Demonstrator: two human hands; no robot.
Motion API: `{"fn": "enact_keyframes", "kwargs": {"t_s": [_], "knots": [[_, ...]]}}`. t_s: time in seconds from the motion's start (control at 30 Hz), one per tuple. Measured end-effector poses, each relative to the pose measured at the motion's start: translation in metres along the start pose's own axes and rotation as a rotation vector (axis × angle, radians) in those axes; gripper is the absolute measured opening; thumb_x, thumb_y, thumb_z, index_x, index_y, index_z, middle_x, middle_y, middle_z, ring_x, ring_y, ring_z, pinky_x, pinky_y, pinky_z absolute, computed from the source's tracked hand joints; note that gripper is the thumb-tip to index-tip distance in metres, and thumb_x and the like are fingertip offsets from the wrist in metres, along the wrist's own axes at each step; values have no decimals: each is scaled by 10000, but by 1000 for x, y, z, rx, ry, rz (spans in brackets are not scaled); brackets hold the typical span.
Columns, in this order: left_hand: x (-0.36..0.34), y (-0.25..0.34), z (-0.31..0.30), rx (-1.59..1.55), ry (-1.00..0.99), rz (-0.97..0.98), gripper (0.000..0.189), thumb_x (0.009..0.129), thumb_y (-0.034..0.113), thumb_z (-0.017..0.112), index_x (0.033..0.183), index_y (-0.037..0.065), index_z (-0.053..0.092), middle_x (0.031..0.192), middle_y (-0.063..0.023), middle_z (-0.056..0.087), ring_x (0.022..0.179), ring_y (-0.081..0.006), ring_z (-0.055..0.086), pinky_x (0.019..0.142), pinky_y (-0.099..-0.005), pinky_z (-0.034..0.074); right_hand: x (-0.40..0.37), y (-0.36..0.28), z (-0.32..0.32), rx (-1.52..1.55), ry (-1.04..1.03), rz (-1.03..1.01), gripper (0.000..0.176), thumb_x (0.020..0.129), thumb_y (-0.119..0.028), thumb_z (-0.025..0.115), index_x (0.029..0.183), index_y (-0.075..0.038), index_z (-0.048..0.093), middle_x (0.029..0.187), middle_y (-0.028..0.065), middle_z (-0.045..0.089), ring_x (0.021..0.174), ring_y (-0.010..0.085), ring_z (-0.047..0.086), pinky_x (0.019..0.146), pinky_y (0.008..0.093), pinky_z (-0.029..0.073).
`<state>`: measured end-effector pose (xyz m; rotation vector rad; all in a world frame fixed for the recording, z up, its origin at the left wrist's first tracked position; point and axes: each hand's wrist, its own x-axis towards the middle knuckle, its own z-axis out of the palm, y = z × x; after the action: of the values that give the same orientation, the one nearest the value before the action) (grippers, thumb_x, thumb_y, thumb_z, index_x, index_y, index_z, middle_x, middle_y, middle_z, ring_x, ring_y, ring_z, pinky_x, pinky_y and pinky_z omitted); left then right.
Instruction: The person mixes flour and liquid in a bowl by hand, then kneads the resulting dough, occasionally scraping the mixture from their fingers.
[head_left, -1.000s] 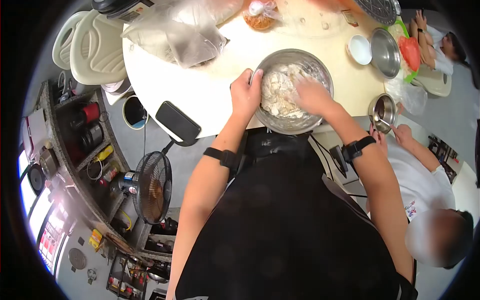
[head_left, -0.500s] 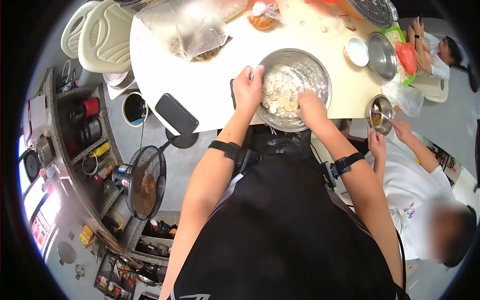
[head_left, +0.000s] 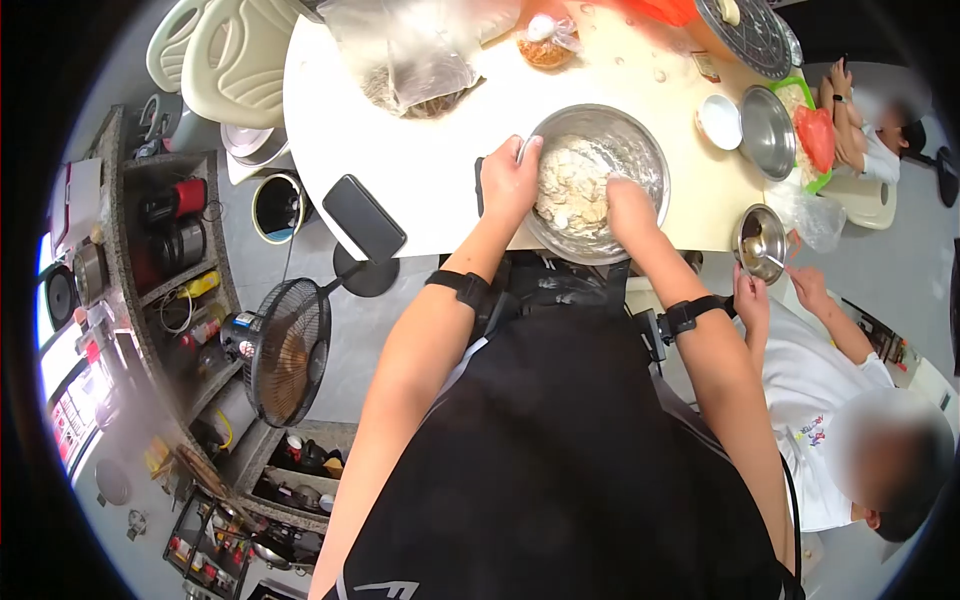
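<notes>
The left hand (head_left: 510,185) was clamped on the near-left rim of the steel bowl (head_left: 652,160), which stood at the near edge of the white tabletop (head_left: 420,170). The right hand (head_left: 630,208) was pressed down into the pale dough (head_left: 572,180) inside it, its fingers sunk too deep to tell whether they were curled shut. A dark phone (head_left: 364,217) lay at the tabletop's edge to the left, and at the right a co-worker's hand (head_left: 748,295) held a small metal bowl (head_left: 762,243).

Bright even daylight; strong fisheye warp, dark vignette, edges blurred.
</notes>
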<state>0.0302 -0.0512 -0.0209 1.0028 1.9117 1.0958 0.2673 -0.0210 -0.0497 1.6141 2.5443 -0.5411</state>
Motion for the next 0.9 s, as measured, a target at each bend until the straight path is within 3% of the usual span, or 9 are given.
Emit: {"fn": "enact_keyframes", "kwargs": {"t_s": [0.13,0.23,0.33,0.47,0.6,0.73,0.8,0.83,0.9], "knots": [[0,-1,-1,33,12,31,449,1010,355,650,784,-23,562,722,-290,588,693,-488,581,654,-498,466,4,-4,-44,-13,39,11,166,800,42,628,948,37,702,983,279,710,1024,455,695,883,520,564],[0,4,-1,46,4,29,444,1008,355,653,796,-25,565,728,-290,589,684,-483,577,655,-501,465,4,-9,-72,182,220,-14,185,773,-22,710,951,27,729,993,263,725,987,452,702,894,505,548],[4,5,0,61,-2,54,443,1009,354,652,798,-25,565,731,-289,590,685,-479,580,661,-502,465,9,-35,-86,479,68,6,240,777,-38,728,1013,5,749,1023,250,739,1006,426,708,904,491,550],[2,4,-1,41,3,36,443,1008,356,654,799,-24,564,733,-281,591,686,-466,582,664,-494,466,7,-57,-83,411,-84,58,267,855,-91,668,1092,-15,763,1019,259,734,990,435,703,889,477,558],[1,8,-2,40,-4,11,445,1005,356,659,797,-26,562,730,-275,589,677,-462,567,662,-487,465,1,-44,-79,530,30,-25,251,890,-105,616,1071,-1,755,967,259,727,946,450,695,852,494,556],[1,11,-1,41,21,27,451,1006,351,663,784,-26,553,718,-275,578,664,-459,553,652,-479,464,6,-54,-85,437,16,40,247,919,-129,592,1075,9,724,1056,252,713,1044,438,671,917,487,532],[1,13,-1,22,17,24,471,1017,357,658,772,-22,524,690,-245,525,629,-355,448,637,-450,443,22,-58,-65,430,92,-13,258,940,-145,573,1101,5,707,1148,252,695,1128,429,645,965,481,519],[-2,14,-2,15,14,15,481,1023,360,655,766,-20,510,675,-230,498,612,-303,395,630,-435,432,31,-58,-47,374,129,-25,306,974,-202,556,1175,-18,696,1294,238,654,1238,437,589,1040,504,480],[-2,16,-1,8,23,8,476,1024,354,656,765,-18,511,660,-224,486,597,-294,389,617,-435,430,49,-66,-20,244,265,-22,327,985,-229,553,1191,-19,696,1319,220,657,1252,446,585,1062,525,466]]}}
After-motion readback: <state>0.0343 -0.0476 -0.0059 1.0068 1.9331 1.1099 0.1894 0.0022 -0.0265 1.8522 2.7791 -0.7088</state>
